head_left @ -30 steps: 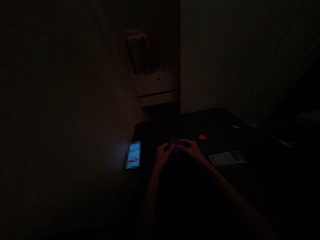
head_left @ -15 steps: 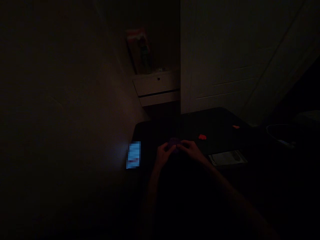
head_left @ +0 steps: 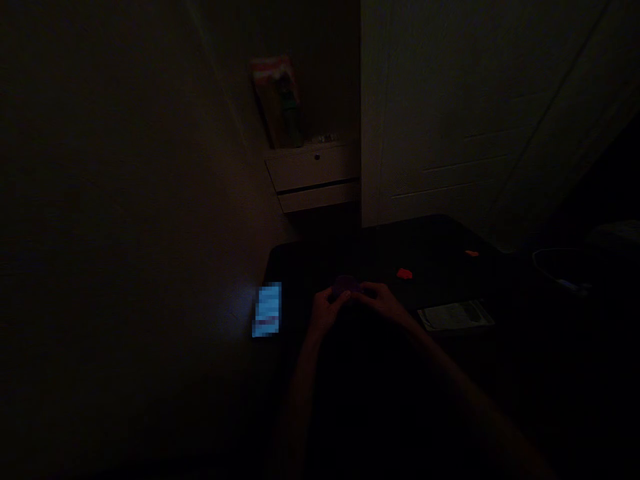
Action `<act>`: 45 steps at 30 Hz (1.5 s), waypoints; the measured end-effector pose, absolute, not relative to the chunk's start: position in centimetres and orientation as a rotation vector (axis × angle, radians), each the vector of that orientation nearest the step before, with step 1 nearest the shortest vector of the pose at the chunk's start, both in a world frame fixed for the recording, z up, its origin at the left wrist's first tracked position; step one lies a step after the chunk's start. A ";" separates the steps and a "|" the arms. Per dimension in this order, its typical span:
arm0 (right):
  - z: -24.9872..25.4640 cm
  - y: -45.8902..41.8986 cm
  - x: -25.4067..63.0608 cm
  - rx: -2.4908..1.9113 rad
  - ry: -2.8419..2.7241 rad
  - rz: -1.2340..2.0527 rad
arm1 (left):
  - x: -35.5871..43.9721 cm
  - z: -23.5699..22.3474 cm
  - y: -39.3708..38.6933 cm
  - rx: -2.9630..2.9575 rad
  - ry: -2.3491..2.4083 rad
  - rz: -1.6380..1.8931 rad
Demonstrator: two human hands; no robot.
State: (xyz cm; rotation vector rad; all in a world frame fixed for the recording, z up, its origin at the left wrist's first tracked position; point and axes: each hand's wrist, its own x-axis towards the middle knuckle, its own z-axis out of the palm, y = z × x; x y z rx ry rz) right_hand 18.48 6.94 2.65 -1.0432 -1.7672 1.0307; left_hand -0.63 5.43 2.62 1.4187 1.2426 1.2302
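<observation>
In very dim light, a small purple object [head_left: 346, 285] sits between my two hands above a dark table; its kind is too dark to make out. My left hand [head_left: 327, 308] grips its near left side, thumb bent in toward the middle. From the right, my right hand [head_left: 379, 298] closes on it with thumb and fingers. A small bright red piece [head_left: 405, 274] lies on the table beyond my right hand. Farther right is a smaller orange piece [head_left: 471, 253].
A lit, blurred screen [head_left: 267, 310] stands by the wall at the left. A flat pale packet or booklet [head_left: 456, 315] lies right of my right forearm. Behind the dark table [head_left: 420, 233] are a drawer unit [head_left: 315, 167] and a pale panel [head_left: 425, 120]. A cable [head_left: 537, 263] curves at the right.
The purple object has turned slightly in my fingers, and more of its upper face shows. My left hand has shifted a little to the left. The other things stay in place.
</observation>
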 end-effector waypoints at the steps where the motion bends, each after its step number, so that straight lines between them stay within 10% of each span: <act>1: 2.6 7.0 18.5 -1.051 -1.756 1.040 | -0.6 2.5 5.5 1.414 1.247 1.231; 45: 2.8 7.0 18.1 -1.016 -1.649 1.028 | -0.9 2.6 5.5 1.534 1.179 1.185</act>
